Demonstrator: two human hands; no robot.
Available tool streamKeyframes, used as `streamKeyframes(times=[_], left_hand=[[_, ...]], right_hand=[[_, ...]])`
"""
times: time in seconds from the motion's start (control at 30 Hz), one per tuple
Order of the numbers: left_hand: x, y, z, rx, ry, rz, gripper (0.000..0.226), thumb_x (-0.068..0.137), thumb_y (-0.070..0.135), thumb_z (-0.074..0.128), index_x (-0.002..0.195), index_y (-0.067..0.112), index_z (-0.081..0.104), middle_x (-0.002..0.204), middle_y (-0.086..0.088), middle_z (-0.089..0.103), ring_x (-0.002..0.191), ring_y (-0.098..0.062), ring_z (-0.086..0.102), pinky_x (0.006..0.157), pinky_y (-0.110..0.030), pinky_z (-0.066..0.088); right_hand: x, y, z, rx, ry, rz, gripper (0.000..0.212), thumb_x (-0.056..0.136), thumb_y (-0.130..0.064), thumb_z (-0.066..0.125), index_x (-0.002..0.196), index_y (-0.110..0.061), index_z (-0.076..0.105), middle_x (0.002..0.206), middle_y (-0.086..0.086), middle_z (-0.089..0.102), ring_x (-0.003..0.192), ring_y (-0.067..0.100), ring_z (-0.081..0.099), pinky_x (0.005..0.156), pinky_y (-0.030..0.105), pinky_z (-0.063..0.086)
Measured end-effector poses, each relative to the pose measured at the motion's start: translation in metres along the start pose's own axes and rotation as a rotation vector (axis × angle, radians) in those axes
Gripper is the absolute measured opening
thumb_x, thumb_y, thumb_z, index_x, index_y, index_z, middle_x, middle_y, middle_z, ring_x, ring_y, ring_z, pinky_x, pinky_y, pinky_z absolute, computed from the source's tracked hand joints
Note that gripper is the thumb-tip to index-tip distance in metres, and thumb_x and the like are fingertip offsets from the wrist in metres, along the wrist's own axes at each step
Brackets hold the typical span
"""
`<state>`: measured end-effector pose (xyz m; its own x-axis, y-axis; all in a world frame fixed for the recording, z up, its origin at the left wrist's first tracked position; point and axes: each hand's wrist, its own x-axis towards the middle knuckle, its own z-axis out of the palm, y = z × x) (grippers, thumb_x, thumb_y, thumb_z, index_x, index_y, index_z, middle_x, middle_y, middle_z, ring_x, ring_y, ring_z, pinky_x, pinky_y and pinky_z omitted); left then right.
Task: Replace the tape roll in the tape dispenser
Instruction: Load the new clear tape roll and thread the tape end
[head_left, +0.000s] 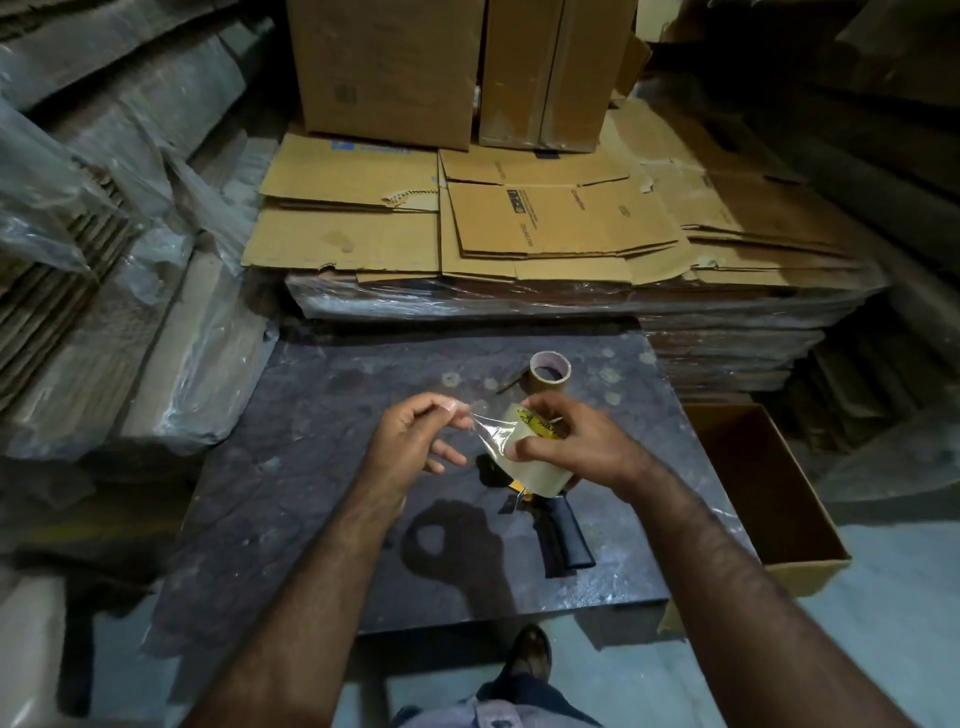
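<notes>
Roll: new tape roll gripped in right hand.
Left hand: pinching its loose end.
Dispenser: on bench directly beneath, handle toward near edge.

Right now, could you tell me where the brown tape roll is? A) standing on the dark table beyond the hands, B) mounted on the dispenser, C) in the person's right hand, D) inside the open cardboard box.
A: the brown tape roll rests alone on the dark table, beyond the right hand, which holds a clear tape roll instead.
</notes>
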<state>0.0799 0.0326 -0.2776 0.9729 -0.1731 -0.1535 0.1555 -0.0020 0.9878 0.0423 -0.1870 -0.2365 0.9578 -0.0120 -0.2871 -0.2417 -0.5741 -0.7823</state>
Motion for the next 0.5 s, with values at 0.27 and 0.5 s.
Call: streamKeyframes(times=[0.27, 0.5], left_hand=[[-0.009, -0.005, -0.009, -0.082, -0.023, -0.483, 0.068, 0.093, 0.068, 0.045, 0.101, 0.004, 0.069, 0.083, -0.016, 0.075, 0.056, -0.028, 0.070, 0.047, -0.025, 0.050], [-0.006, 0.005, 0.009, -0.367, -0.137, -0.528, 0.073, 0.084, 0.069, 0.058, 0.111, 0.002, 0.068, 0.098, -0.018, 0.075, 0.089, -0.032, 0.074, 0.079, -0.043, 0.061]], right_hand=[[0.008, 0.006, 0.021, -0.417, 0.255, -0.331, 0.106, 0.050, -0.067, 0.087, 0.134, -0.025, 0.038, 0.133, -0.003, 0.047, 0.120, 0.014, 0.043, 0.092, 0.033, 0.046], [0.014, 0.000, 0.033, -0.610, 0.284, -0.591, 0.105, 0.057, -0.056, 0.087, 0.138, -0.023, 0.031, 0.150, 0.011, 0.037, 0.138, 0.029, 0.037, 0.099, 0.049, 0.051]])
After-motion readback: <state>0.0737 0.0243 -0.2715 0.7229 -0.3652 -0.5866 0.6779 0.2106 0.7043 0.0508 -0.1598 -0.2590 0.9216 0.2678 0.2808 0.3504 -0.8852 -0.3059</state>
